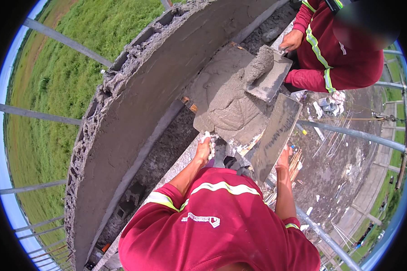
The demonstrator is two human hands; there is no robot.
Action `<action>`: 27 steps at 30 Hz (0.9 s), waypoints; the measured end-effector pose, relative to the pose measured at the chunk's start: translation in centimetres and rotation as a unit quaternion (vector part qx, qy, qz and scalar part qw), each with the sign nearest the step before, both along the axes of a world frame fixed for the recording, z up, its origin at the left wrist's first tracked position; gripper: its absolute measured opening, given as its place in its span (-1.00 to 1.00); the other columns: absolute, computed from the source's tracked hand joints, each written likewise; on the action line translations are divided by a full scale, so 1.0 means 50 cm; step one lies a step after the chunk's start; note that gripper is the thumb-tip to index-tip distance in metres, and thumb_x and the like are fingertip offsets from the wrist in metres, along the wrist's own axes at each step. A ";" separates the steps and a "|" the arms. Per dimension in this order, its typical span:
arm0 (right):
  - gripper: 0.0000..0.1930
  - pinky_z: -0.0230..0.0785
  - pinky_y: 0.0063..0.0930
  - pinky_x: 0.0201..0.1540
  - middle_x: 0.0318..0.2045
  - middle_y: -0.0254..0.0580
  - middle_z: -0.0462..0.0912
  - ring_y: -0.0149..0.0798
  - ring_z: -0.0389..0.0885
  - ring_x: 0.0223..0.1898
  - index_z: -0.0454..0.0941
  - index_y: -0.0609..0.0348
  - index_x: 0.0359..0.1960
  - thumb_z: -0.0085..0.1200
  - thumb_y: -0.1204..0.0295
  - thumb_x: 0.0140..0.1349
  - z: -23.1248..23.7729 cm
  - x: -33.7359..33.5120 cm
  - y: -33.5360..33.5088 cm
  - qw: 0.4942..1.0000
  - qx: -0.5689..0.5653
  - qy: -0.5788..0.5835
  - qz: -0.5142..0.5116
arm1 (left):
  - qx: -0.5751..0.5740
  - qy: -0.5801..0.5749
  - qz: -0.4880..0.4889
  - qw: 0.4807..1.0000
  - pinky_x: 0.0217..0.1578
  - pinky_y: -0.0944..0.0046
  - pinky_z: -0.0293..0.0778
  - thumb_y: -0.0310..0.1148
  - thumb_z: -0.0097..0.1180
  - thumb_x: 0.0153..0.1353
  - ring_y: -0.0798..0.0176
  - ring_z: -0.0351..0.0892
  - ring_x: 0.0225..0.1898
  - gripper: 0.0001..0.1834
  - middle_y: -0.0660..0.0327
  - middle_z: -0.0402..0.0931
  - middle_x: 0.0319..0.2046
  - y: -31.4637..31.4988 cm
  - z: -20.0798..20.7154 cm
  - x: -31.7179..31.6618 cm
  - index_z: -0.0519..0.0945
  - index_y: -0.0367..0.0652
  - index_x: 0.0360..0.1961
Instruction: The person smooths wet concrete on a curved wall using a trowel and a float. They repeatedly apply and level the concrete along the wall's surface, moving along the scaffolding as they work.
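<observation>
My left hand (pixel 205 148) grips the near edge of a flat mortar board (pixel 202 118) heaped with wet grey mortar (pixel 228 101). Just to the right, my right hand (pixel 283 158) holds a long rectangular plastering float (pixel 276 128) by its lower end, its blade tilted up beside the board. From the top right a co-worker in a red shirt with reflective stripes (pixel 343 58) reaches in. Their hand (pixel 291 39) holds a trowel (pixel 276 79) with a lump of mortar (pixel 260 65) on it, over the far side of the board.
A freshly plastered block wall (pixel 135 117) runs along the left, with a rough mortar-crusted top edge (pixel 101 95). Metal scaffold pipes (pixel 352 133) cross on the right and left. The ground lies far below, with debris (pixel 330 106) on the right and grass (pixel 54 90) on the left.
</observation>
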State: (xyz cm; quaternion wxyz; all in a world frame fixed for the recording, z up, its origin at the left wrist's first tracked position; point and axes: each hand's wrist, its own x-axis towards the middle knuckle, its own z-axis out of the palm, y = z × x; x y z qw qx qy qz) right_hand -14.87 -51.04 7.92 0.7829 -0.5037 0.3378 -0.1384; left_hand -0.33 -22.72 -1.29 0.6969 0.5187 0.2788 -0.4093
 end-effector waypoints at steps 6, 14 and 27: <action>-0.67 0.54 -0.51 -0.22 -0.23 -0.31 0.67 -0.42 0.65 -0.28 0.56 0.23 -0.04 0.12 0.21 0.36 -0.007 0.009 -0.007 1.000 -0.015 -0.001 0.015 | 0.089 -0.165 -0.150 0.971 -0.57 0.03 0.41 -0.10 -0.06 0.38 0.04 0.45 -0.63 -0.67 0.11 0.51 -0.51 -0.124 0.012 0.071 0.48 -0.14 -0.11; -0.70 0.42 -0.58 -0.29 -0.34 -0.45 0.61 -0.54 0.54 -0.36 0.57 0.18 -0.12 0.10 0.17 0.39 -0.027 0.051 -0.010 0.998 -0.050 0.010 0.048 | 0.269 -0.495 -0.350 0.749 -0.21 -0.19 0.44 -0.25 -0.05 0.38 -0.32 0.59 -0.32 -0.63 -0.22 0.59 -0.39 -0.119 0.129 0.109 0.39 -0.36 0.02; -0.54 0.47 -0.23 -0.08 -0.21 0.10 0.71 -0.02 0.69 -0.16 0.54 0.42 0.00 0.08 0.20 0.30 0.083 0.272 0.139 0.839 -0.335 0.137 0.407 | 0.181 -0.182 -0.144 0.956 -0.44 0.23 0.40 -0.20 0.11 0.25 0.32 0.47 -0.49 -0.71 0.24 0.50 -0.50 0.259 0.056 0.031 0.52 -0.21 -0.18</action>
